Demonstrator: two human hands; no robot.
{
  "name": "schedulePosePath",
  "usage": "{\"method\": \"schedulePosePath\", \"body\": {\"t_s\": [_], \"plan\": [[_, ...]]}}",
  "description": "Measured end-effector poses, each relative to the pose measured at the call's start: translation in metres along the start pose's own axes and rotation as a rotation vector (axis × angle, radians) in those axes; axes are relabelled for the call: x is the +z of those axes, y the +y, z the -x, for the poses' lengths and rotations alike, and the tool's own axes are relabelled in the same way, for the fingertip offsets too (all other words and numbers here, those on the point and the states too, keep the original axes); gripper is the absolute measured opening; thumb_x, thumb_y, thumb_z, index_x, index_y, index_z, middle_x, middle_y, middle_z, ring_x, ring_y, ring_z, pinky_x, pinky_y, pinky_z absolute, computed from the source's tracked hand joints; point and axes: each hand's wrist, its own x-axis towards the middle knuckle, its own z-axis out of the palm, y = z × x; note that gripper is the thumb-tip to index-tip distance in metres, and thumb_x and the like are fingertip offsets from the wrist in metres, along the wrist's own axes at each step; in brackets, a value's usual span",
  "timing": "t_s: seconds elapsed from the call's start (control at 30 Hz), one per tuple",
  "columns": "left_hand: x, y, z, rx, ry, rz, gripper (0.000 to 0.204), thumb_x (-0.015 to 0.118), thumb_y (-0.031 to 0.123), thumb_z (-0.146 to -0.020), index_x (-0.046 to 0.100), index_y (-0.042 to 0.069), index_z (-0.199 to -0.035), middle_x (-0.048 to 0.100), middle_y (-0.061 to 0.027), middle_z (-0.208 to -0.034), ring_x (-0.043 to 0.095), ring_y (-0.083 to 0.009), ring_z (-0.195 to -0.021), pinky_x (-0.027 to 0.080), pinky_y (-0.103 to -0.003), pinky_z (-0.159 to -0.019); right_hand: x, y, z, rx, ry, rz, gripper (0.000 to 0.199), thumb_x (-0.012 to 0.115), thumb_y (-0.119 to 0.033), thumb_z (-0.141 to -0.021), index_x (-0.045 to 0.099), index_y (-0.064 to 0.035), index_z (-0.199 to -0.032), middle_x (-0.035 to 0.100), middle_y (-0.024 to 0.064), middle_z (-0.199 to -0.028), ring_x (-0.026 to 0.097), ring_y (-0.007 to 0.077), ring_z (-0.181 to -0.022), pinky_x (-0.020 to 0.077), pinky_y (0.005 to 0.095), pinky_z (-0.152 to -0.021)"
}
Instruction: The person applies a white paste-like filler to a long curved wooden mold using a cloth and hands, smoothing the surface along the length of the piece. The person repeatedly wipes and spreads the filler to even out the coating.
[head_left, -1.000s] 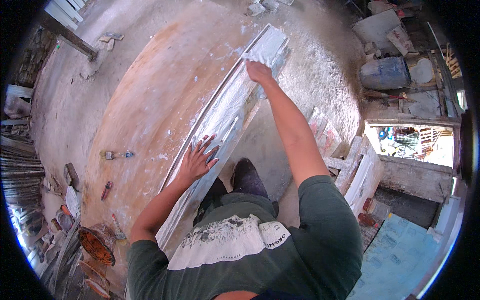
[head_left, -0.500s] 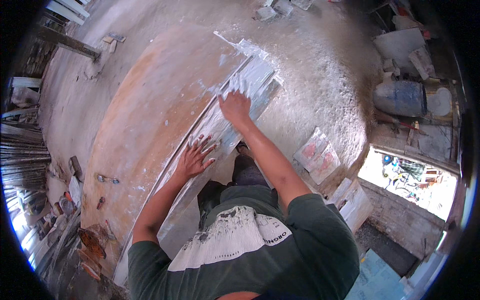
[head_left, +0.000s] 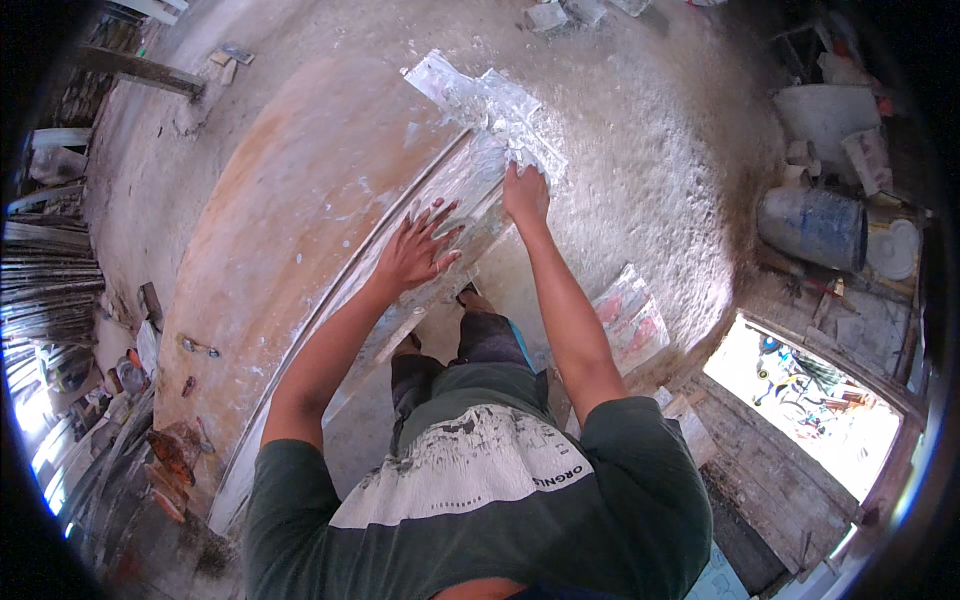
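Note:
A long white plaster-smeared strip (head_left: 455, 185) with a raised rim runs slantwise along the near edge of a brown table (head_left: 290, 200). My left hand (head_left: 415, 250) lies on it with fingers spread, their tips smeared white. At the strip's far right edge, my right hand (head_left: 527, 197) is closed with its fingers bent down. White paste surrounds its fingertips, and whatever they grip is hidden. Just beyond that hand, crumpled sheets coated in white plaster (head_left: 490, 100) lie across the strip's far end.
A metal tool (head_left: 197, 347) lies on the table's left side. Right of my forearm is a stained flat sheet (head_left: 632, 318). A blue drum (head_left: 812, 228) lies by the right wall, above a bright opening (head_left: 800, 400). Bundled thin strips (head_left: 50, 270) line the left side.
My right hand has moved right, from the middle of the strip to its outer edge. My left hand has slid up and right along the strip, still spread. The view has shifted slightly.

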Motion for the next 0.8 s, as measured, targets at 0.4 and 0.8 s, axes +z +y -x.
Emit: {"method": "schedulePosePath", "body": {"t_s": [0.4,0.8], "plan": [[0.008,-0.009,-0.118,-0.097,0.141,-0.067,0.05,0.029,0.053,-0.091,0.039,0.03,-0.134,0.017,-0.0013,-0.149,0.013,-0.0251,-0.137,0.011,-0.046,-0.111,0.006,0.0,-0.073,0.017,-0.177,-0.787,0.043,0.058,-0.028,-0.079,0.058,0.0077,-0.103,0.062,0.0233,-0.097,0.061,0.0323,-0.091,0.0469,0.0386,-0.076],[-0.006,-0.021,0.046,-0.396,-0.065,0.188,0.053,0.034,0.048,-0.092,0.035,0.02,-0.137,0.013,-0.0107,-0.149,0.004,-0.0323,-0.138,0.009,-0.048,-0.11,0.04,0.015,0.066,-1.081,0.232,0.418,0.052,0.049,-0.043,-0.084,0.058,0.0037,-0.105,0.056,0.0245,-0.109,0.055,0.0368,-0.099,0.0381,0.0529,-0.089]]}}
